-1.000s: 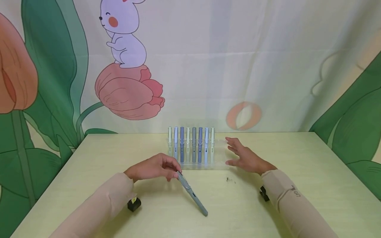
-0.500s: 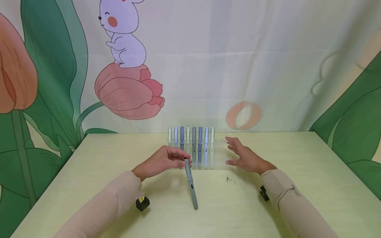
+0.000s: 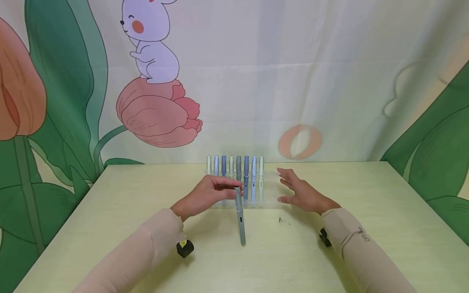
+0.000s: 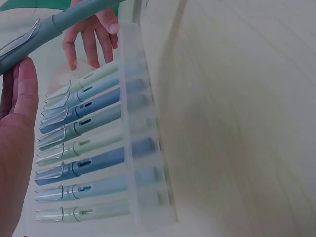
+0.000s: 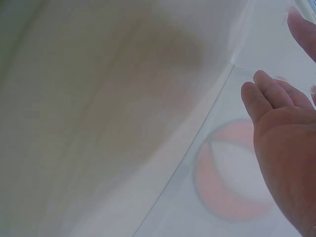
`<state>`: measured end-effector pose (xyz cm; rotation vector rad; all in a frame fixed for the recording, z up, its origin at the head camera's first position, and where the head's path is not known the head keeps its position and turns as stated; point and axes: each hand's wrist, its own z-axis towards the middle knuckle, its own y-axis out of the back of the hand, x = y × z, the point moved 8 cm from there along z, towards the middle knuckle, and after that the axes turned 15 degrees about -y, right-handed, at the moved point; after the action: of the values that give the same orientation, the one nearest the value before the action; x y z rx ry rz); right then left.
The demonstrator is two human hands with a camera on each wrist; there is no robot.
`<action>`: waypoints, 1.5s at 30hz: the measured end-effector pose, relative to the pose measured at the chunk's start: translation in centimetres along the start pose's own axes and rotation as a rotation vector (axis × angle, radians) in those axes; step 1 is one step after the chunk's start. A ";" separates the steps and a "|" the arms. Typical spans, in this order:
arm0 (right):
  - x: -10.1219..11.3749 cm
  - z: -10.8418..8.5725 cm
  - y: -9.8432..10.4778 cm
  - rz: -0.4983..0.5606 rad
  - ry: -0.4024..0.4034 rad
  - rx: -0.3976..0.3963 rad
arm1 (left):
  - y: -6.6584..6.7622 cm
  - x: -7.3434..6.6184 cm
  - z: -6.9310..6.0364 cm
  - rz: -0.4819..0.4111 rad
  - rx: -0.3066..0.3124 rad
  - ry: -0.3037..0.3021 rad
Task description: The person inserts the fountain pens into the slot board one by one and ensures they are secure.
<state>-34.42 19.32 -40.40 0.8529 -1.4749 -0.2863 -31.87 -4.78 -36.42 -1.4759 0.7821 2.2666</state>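
In the head view, my left hand (image 3: 209, 195) pinches the upper, capped end of a grey-green fountain pen (image 3: 240, 219), which slants down toward me in front of a clear pen stand (image 3: 272, 191). Several fountain pens stand in a row there, in pale green, light blue, dark blue and grey-green; a pale green pen (image 3: 261, 179) is at the right end. My left hand hides the lower parts of those on the left. My right hand (image 3: 302, 195) has its fingers spread at the stand's right end; whether they touch it I cannot tell. The right wrist view shows those fingers (image 5: 266, 94) extended.
A pale wooden table (image 3: 128, 211) bears the stand. Small dark marks (image 3: 282, 221) lie on it in front of the stand. Behind hangs a printed curtain (image 3: 234, 81) with a rabbit and tulips. A black wrist camera (image 3: 185, 248) hangs under my left sleeve.
My left hand has moved right and toward the stand with the pen, passing in front of the row. The pen has swung from slanting to nearly upright in view. My right hand stays put.
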 end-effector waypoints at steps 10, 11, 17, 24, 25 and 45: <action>0.1 -0.1 -0.2 -0.002 -0.015 0.014 | -0.5 -0.7 1.6 -0.016 -0.045 -0.029; 0.2 -0.1 -0.2 -0.003 -0.019 0.014 | -0.5 -0.7 1.7 -0.015 -0.050 -0.029; 0.1 -0.2 -0.1 -0.009 -0.027 0.007 | -0.7 -0.9 2.8 -0.050 -0.072 -0.039; 0.0 0.0 -0.1 -0.003 -0.028 0.013 | -1.6 -1.0 4.0 -0.119 -0.059 -0.058; -0.1 0.0 -0.1 -0.001 -0.029 0.014 | -1.7 -1.1 4.2 -0.122 -0.061 -0.065; -0.1 -0.1 0.0 0.020 -0.015 0.026 | -2.2 -2.3 7.1 -0.059 -0.084 -0.143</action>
<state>-34.35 19.35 -40.47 0.8580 -1.5032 -0.2594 -34.91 1.29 -32.66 -1.3357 0.6006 2.3559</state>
